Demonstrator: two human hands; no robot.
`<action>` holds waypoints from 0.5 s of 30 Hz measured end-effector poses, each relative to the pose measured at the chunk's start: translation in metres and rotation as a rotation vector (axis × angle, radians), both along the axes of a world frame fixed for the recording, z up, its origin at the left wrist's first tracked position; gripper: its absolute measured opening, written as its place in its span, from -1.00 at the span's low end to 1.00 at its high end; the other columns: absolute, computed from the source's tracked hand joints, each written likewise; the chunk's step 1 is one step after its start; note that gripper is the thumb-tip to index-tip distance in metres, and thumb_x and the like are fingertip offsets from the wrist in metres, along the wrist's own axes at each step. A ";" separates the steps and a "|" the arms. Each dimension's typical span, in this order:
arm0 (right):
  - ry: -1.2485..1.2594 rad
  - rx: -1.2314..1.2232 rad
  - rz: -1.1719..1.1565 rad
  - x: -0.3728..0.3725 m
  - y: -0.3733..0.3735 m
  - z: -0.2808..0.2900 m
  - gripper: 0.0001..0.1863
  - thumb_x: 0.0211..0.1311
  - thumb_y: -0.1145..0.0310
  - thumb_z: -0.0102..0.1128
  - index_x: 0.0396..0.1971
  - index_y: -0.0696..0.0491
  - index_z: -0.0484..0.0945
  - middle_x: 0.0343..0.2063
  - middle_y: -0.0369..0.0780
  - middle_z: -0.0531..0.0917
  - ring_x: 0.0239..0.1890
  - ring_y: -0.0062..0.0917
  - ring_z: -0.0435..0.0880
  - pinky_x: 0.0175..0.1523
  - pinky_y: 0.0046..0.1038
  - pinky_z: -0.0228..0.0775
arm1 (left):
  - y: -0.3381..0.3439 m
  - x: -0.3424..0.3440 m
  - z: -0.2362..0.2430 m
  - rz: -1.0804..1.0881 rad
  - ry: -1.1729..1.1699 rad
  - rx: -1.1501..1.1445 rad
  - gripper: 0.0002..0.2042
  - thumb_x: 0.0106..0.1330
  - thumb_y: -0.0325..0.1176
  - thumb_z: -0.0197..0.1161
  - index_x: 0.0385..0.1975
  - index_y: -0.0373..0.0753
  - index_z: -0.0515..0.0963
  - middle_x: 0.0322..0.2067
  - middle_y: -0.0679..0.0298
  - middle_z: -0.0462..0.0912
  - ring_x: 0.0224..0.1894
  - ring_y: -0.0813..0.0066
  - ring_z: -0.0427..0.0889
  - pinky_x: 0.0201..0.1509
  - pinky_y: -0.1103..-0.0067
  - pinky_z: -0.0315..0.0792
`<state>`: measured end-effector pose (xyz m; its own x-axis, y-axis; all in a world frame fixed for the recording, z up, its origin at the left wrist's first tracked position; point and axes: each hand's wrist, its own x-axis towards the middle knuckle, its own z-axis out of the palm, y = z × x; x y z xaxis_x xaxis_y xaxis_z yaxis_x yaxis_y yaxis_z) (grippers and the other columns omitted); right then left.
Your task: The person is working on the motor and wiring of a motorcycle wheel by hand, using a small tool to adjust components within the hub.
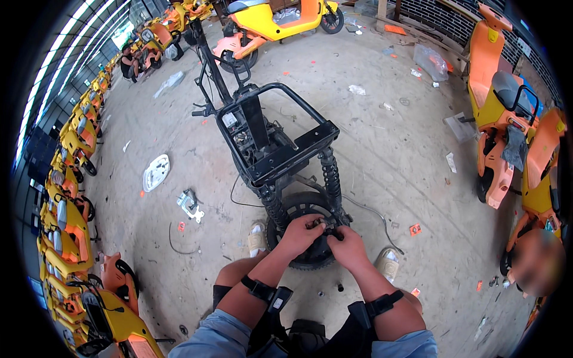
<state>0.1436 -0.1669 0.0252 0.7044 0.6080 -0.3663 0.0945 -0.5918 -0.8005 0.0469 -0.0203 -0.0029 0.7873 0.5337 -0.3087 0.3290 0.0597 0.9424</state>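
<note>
I take the wheel (pixel 315 261) as the middle of my clock, with twelve straight ahead. It stands upright on the concrete floor (pixel 382 137) between my feet, just beyond my knees, and both hands meet in front of it. My left hand (pixel 300 234) is bent inward, its thumb and fingers pinched on a small dark part (pixel 329 227) near the wheel's middle, too small for me to name. My right hand (pixel 350 247) comes at the same part with its thumb against it; its fingertips are hidden, so I cannot tell whether it grips. The stripped black scooter frame (pixel 253 119) reaches away toward eleven o'clock, and two springs (pixel 332 179) run down from it, one on each side of the wheel. A thin dark cable (pixel 382 218) curves over the floor near three o'clock, and a little black cylinder (pixel 341 287) lies at five. Between nine and ten lies a metal bracket (pixel 190 206); farther out, toward ten, is a white oval panel (pixel 156 173). A yellow-and-orange scooter (pixel 274 21) stands at twelve, a clear plastic bag (pixel 431 62) lies at one, and more orange scooters (pixel 486 65) stand around two. Yellow scooters (pixel 77 227) line nine o'clock, and a person (pixel 128 62) crouches far off between ten and eleven.
</note>
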 end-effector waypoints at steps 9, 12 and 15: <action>0.007 0.029 0.004 -0.027 -0.007 -0.005 -0.59 0.17 0.19 0.27 -0.10 0.19 0.63 -0.23 0.04 0.73 -0.11 -0.08 0.73 0.00 -0.22 0.54 | -0.015 -0.021 0.000 0.105 -0.025 0.087 -0.63 0.42 -0.18 0.34 0.07 -0.31 0.64 -0.39 0.37 0.65 -0.51 0.72 0.44 -0.49 0.66 0.31; 0.008 0.048 -0.006 -0.033 -0.016 -0.010 -0.60 0.17 0.21 0.27 -0.11 0.21 0.63 -0.25 0.04 0.73 -0.13 -0.11 0.74 -0.01 -0.24 0.53 | -0.022 -0.024 0.000 0.040 0.018 0.048 -0.63 0.42 -0.20 0.34 0.09 -0.29 0.63 -0.37 0.35 0.66 -0.52 0.69 0.44 -0.48 0.64 0.33; 0.015 0.065 -0.005 -0.043 -0.026 -0.013 -0.60 0.16 0.23 0.28 -0.12 0.22 0.62 -0.27 0.03 0.73 -0.17 -0.13 0.74 -0.03 -0.26 0.52 | -0.027 -0.038 0.004 0.015 0.062 -0.067 -0.63 0.42 -0.23 0.32 0.12 -0.29 0.61 -0.36 0.33 0.67 -0.54 0.67 0.44 -0.48 0.62 0.34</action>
